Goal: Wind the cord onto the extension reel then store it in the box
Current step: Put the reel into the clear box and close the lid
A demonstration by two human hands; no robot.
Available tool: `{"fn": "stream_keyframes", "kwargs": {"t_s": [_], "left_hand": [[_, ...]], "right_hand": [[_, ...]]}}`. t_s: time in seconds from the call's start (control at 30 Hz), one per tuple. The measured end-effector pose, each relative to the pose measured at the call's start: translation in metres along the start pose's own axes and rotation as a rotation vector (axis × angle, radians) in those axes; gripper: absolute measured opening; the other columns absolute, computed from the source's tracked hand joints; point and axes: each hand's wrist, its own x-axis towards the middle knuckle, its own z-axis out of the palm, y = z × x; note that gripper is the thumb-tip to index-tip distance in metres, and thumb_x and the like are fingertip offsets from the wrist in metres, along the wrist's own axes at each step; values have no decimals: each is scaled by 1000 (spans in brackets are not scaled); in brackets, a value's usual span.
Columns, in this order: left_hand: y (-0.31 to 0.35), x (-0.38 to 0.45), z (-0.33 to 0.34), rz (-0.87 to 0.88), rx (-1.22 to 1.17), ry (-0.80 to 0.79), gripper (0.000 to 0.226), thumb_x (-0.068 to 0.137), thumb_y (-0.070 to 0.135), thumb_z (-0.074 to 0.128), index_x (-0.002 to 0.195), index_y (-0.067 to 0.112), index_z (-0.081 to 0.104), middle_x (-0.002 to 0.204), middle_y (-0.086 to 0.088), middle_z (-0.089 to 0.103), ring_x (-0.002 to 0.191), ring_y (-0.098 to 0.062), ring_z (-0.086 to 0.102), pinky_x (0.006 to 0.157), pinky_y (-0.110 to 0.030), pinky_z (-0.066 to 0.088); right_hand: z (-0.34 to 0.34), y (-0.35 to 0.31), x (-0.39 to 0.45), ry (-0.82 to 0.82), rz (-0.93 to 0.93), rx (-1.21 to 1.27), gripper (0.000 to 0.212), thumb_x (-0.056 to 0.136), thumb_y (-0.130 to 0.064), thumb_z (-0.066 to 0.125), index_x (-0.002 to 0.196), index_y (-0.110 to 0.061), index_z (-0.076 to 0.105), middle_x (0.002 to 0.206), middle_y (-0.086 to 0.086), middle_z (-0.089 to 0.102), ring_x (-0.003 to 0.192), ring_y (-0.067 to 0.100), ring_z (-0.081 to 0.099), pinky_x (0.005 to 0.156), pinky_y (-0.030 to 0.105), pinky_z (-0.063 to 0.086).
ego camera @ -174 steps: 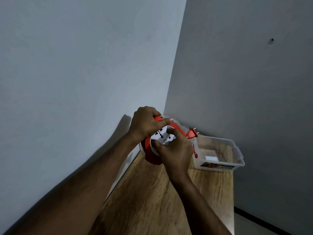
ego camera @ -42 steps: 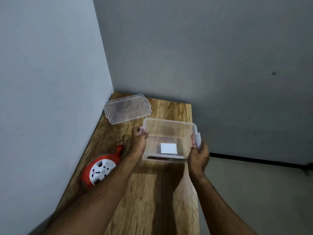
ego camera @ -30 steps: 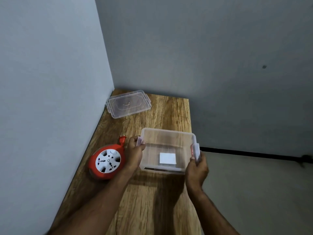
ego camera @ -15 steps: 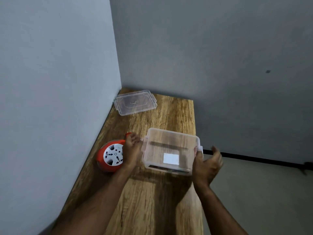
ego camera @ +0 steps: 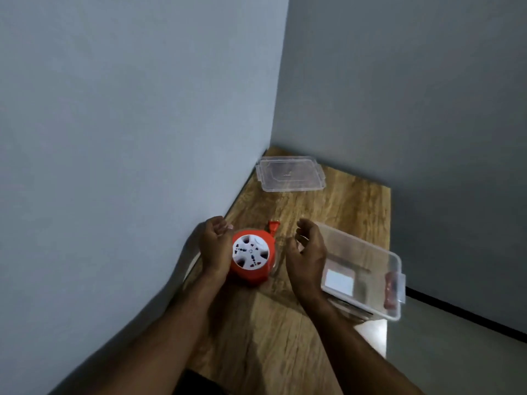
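So the wooden counter (ego camera: 288, 332) is jammed into a room corner, its left and far edges hard against the 2 grey walls (ego camera: 128, 109), with the right edge open to the floor.

Biggest thing on it is the clear plastic box (ego camera: 368, 277), open at the top, sitting along the right edge. There's a white label on its bottom, and a latch on its right end with something reddish showing through. Nothing inside it that I can see.

Next is the clear lid (ego camera: 289, 177), lying flat in the far left corner, well apart from the box.

Then the red extension reel (ego camera: 252, 259) with the white socket face up, sitting near the left edge, between the 2 hands and just left of the box. The cord looks wound up on it, and the red plug (ego camera: 273, 226) pokes out from its far side.

The left hand (ego camera: 214, 246) is cupped against the reel's left side, fingers curled but not wrapped around it. The right hand (ego camera: 309, 255) hovers just right of the reel with fingers spread loose, holding nothing, partly covering the box's near left corner.
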Motion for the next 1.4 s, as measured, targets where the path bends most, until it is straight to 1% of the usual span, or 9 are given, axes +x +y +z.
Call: {"fn": "stream_keyframes", "kwargs": {"t_s": [0.13, 0.33, 0.53, 0.73, 0.9, 1.1, 1.2, 1.3, 1.4], "left_hand": [[-11, 5, -16, -139, 95, 18, 40, 92, 15, 67, 130, 6, 61, 126, -14, 69, 116, -32, 64, 103, -39, 51], [-31, 7, -22, -278, 212, -90, 48, 94, 26, 66, 137, 7, 56, 134, -15, 64, 121, -35, 61, 103, -40, 50], [-33, 11, -15, -351, 256, -230, 49, 94, 29, 63, 138, 8, 58, 133, -14, 67, 119, -32, 64, 103, -48, 54], [-24, 14, -7, -360, 268, -181, 40, 96, 23, 58, 131, 5, 63, 123, -15, 70, 111, -30, 67, 93, -40, 57], [-9, 9, 1, -204, 201, -132, 38, 98, 17, 57, 135, 16, 62, 126, -10, 69, 115, -29, 68, 93, -43, 61], [23, 12, 17, -38, 235, -102, 53, 101, 34, 57, 151, 18, 46, 145, -8, 57, 131, -30, 59, 97, -42, 59], [42, 7, 34, 54, 237, -128, 44, 100, 42, 60, 134, 15, 62, 121, -2, 68, 110, -23, 69, 72, -20, 55], [59, -6, 55, 135, 241, -208, 44, 97, 49, 60, 130, 20, 65, 119, 3, 72, 104, -17, 70, 73, -20, 54], [73, -28, 84, 139, 116, -311, 39, 98, 33, 65, 132, 13, 62, 119, 1, 69, 109, -16, 66, 76, -14, 49]], "right_hand": [[37, 6, -1, -168, -14, -67, 40, 90, -20, 63, 129, -24, 56, 121, -16, 59, 116, 9, 57, 95, 44, 54], [70, 30, 2, -292, 116, -337, 60, 89, -43, 56, 140, -13, 47, 133, 10, 57, 124, 29, 53, 101, 46, 47], [82, 38, 9, -261, 240, -364, 53, 91, -33, 63, 136, -9, 51, 133, 12, 58, 126, 32, 52, 103, 50, 46], [88, 35, 18, -253, 298, -295, 56, 83, -33, 67, 132, -16, 47, 129, 7, 59, 119, 29, 57, 99, 52, 50], [85, 19, 30, -202, 248, -187, 53, 80, -30, 73, 119, -24, 39, 110, -3, 52, 101, 18, 59, 80, 34, 53], [62, -12, 62, -100, 215, 14, 74, 83, -42, 72, 141, -24, 31, 123, 0, 60, 107, 16, 62, 89, 38, 52], [29, -26, 75, -8, 236, 114, 54, 89, -41, 69, 134, -26, 43, 112, -6, 64, 100, 10, 64, 84, 35, 52], [-10, -30, 85, 119, 239, 185, 38, 92, -40, 67, 123, -25, 52, 106, -5, 67, 96, 12, 66, 81, 34, 54], [-53, -22, 94, 262, 267, 190, 29, 94, -34, 66, 118, -20, 57, 103, -3, 67, 94, 13, 66, 74, 28, 51]]}}
